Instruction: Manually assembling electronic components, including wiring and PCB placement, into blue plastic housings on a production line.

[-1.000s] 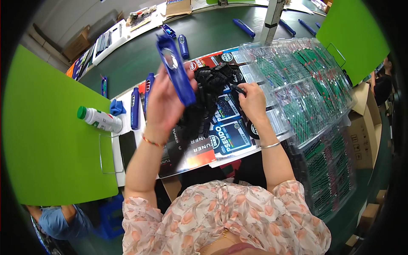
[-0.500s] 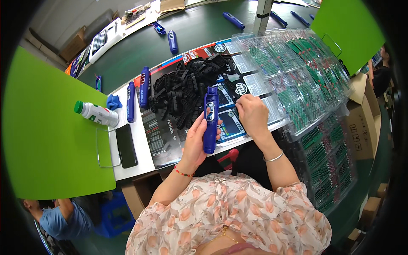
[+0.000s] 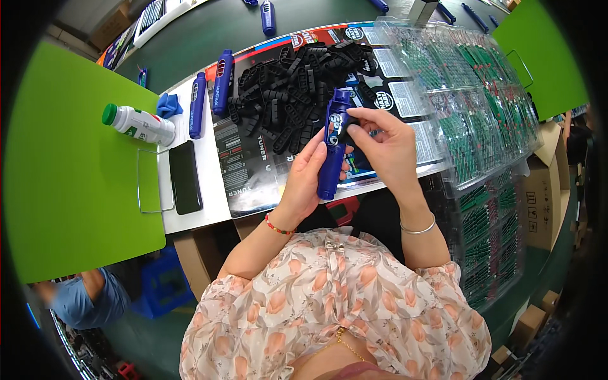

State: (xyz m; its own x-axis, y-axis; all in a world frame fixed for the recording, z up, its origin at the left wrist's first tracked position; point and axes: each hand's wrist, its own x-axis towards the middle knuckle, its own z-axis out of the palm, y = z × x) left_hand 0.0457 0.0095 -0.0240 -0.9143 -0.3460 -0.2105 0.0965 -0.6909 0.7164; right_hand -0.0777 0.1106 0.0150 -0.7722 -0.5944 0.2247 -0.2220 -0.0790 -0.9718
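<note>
My left hand (image 3: 303, 177) is wrapped round a blue plastic casing (image 3: 330, 170), tube-shaped, with cut-out openings in its upper half and a narrower top end. It is held nearly upright over the front edge of the work mat. At the casing's right side, my right hand (image 3: 394, 149) pinches a small black part (image 3: 345, 134) by the openings. The fingers partly cover this part, so whether it sits in the casing cannot be seen. Just beyond lies a heap of black slotted plastic pieces (image 3: 288, 104), similar in colour to the pinched part.
Two blue casings (image 3: 197, 104) lie left of the heap. Nearby are a phone (image 3: 185, 177), a white bottle with a green cap (image 3: 142, 125) and a blue cloth (image 3: 168, 105). Clear trays of green circuit boards (image 3: 465, 136) are stacked at right. Green panels (image 3: 82, 164) flank the table.
My right hand has come up from the mat to the casing with a small black part in its fingers. The view has shifted, and the casing now tilts slightly right.
</note>
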